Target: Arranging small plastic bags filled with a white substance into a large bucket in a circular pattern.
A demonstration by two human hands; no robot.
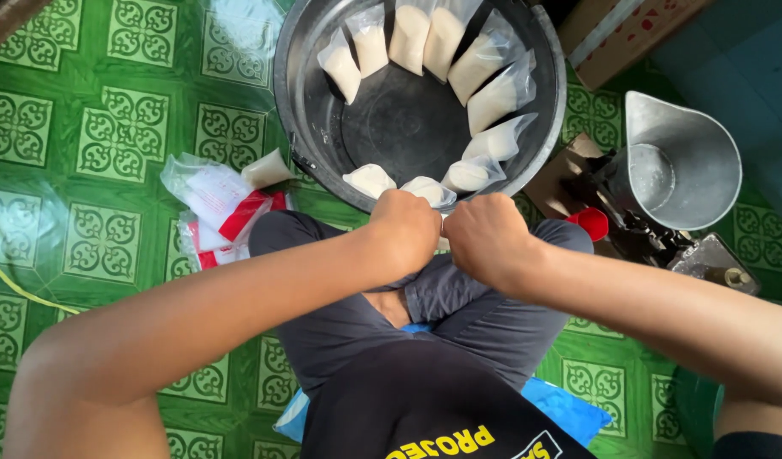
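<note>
Red-and-white packets [216,208] lie left of both fisted hands [446,234] (touching).

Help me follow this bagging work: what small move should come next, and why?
Probably setting the small clear bag of white liquid, pinched between left hand and right hand, into the round grey metal basin, since filled bags already line its wall.

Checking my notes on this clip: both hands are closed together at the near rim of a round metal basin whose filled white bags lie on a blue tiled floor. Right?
Not quite: the floor is green patterned tile, not blue. The head view shows it. The rest holds: the left hand and right hand are closed together at the near rim of the round metal basin, which holds filled white bags.
</note>
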